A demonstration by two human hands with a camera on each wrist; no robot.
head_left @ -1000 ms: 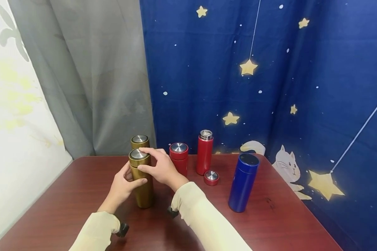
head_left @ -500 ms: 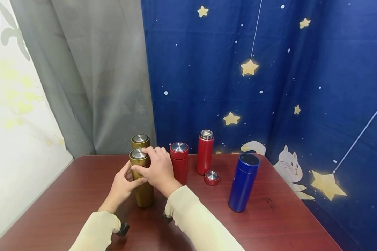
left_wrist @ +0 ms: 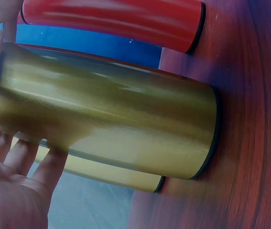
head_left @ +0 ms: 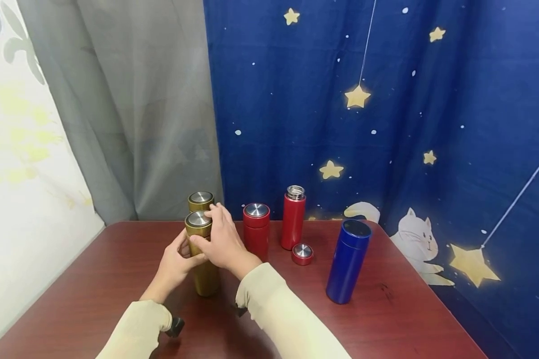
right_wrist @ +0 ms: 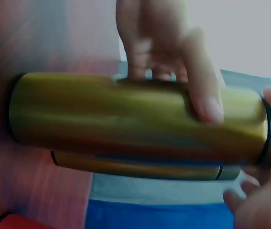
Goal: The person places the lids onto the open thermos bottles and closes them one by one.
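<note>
A gold thermos (head_left: 207, 280) stands upright on the table, its silver-topped lid (head_left: 198, 219) on. My left hand (head_left: 170, 269) grips the body from the left; in the left wrist view its fingers (left_wrist: 49, 171) reach round one side. The right hand (head_left: 224, 244) holds the lid from the right, thumb at the near side and fingertips at the far edge of the top. In the right wrist view the left thumb lies across the gold body and the right fingers curl at the lid end. A second gold thermos (head_left: 200, 198), lidded, stands just behind, mostly hidden.
A lidded red thermos (head_left: 257, 234) stands right of the hands. Beyond it is an open red thermos (head_left: 293, 224), with a red lid (head_left: 302, 255) lying near its base. A blue thermos (head_left: 348, 264) stands further right on the dark red table (head_left: 386, 324). Curtains hang behind.
The right hand has turned round the lid: its fingertips went from the lid's top to the far right edge. The left hand keeps its grip and the thermos stays in place.
</note>
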